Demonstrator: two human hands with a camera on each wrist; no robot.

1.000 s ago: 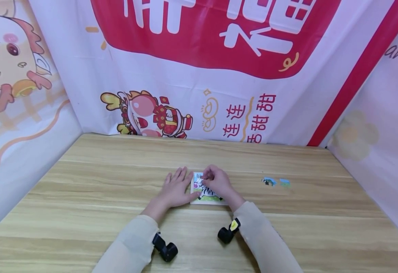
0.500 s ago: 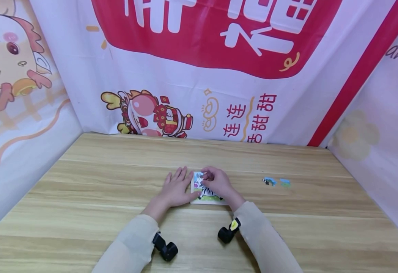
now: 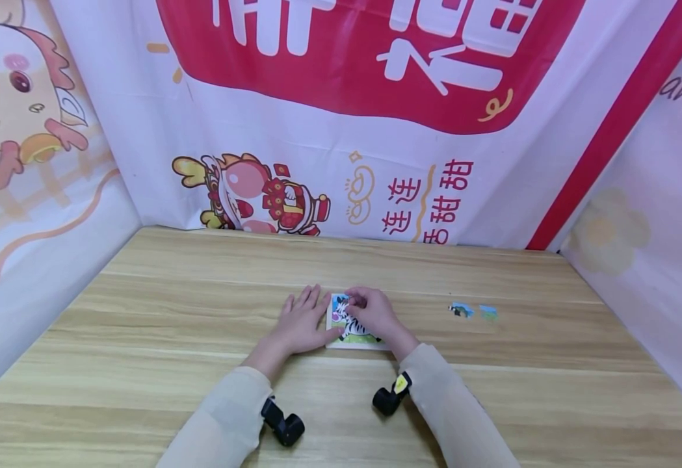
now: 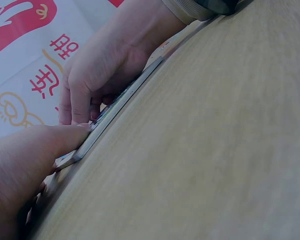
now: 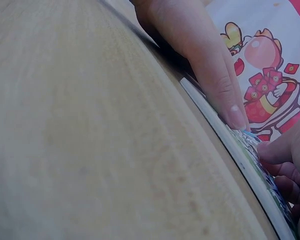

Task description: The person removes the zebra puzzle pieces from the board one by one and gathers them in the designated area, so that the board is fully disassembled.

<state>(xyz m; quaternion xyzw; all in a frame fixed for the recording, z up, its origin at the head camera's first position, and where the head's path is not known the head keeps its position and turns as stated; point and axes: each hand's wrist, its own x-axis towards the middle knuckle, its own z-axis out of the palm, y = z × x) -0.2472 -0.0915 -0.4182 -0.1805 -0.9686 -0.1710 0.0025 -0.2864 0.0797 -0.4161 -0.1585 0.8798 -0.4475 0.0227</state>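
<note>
A small jigsaw puzzle [image 3: 359, 340] with a zebra picture lies in a pale tray on the table. My left hand [image 3: 301, 327] rests flat with fingers spread along its left side. The left thumb [image 5: 233, 116] lies over the tray's edge, plain in the right wrist view. My right hand [image 3: 378, 316] bends over the upper part, thumb and fingers pinching a small puzzle piece at the zebra's head. That piece is mostly hidden by the fingertips. In the left wrist view, the right hand [image 4: 102, 75] touches the puzzle surface, and its palm hides the upper right of the picture.
Two loose puzzle pieces lie right of the tray: a dark and blue one [image 3: 461, 311] and a blue and green one [image 3: 488, 313]. The wooden table [image 3: 200, 312] meets printed cloth walls [image 3: 317, 136] at the back and sides.
My right fingers have shifted slightly, and the zebra's head looks fuller now, with the piece down in the picture. My left hand and the loose pieces have stayed in place.
</note>
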